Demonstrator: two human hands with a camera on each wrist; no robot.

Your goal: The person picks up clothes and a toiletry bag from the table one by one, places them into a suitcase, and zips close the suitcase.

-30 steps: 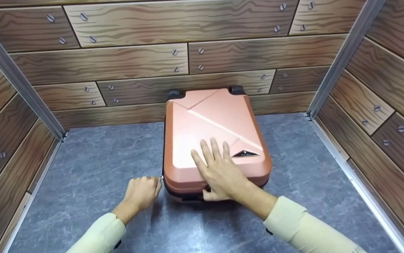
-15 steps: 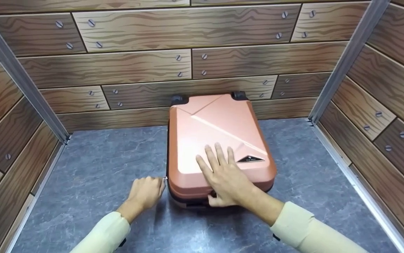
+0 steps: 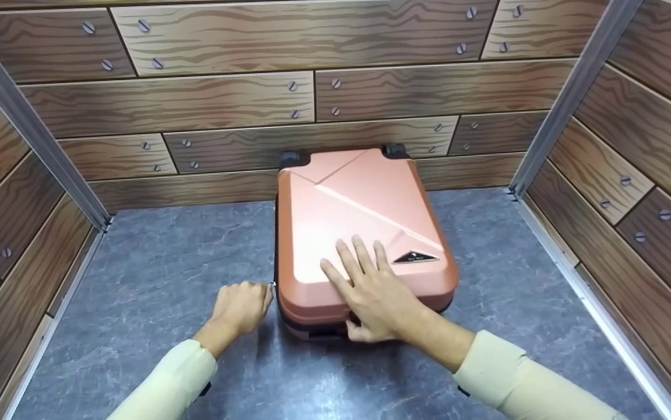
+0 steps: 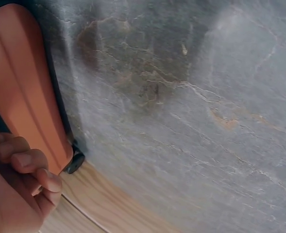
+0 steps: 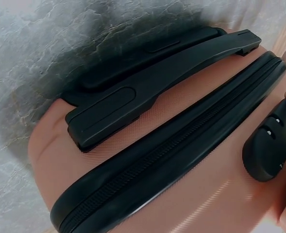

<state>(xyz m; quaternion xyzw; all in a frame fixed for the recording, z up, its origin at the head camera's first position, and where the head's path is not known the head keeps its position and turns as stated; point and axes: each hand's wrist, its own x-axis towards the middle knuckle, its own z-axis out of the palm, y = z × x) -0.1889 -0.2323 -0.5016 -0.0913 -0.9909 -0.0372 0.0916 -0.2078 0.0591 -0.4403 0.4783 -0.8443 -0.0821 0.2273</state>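
Observation:
A rose-gold hard-shell suitcase (image 3: 364,204) lies flat on the floor, its wheels toward the back wall. At its near left side my left hand (image 3: 242,306) pinches a small metal zipper pull (image 3: 273,284), mostly hidden by the fingers. In the left wrist view this hand (image 4: 21,179) has curled fingers beside the suitcase's side (image 4: 28,92). My right hand (image 3: 379,300) rests on the lid's near end, fingers spread, thumb over the near edge. The right wrist view shows the black zipper (image 5: 147,160), carry handle (image 5: 162,73) and combination lock (image 5: 269,141).
Grey marbled floor (image 3: 183,251) surrounds the suitcase. Wood-patterned panels form the back wall (image 3: 224,105) and both sides, with metal posts (image 3: 574,93) at the corners. The suitcase's black wheels (image 3: 394,151) are close to the back wall.
My left hand has moved a short way along the suitcase's left side toward the back wall with the zipper pull. The right hand stays on the lid. The head view shifted slightly.

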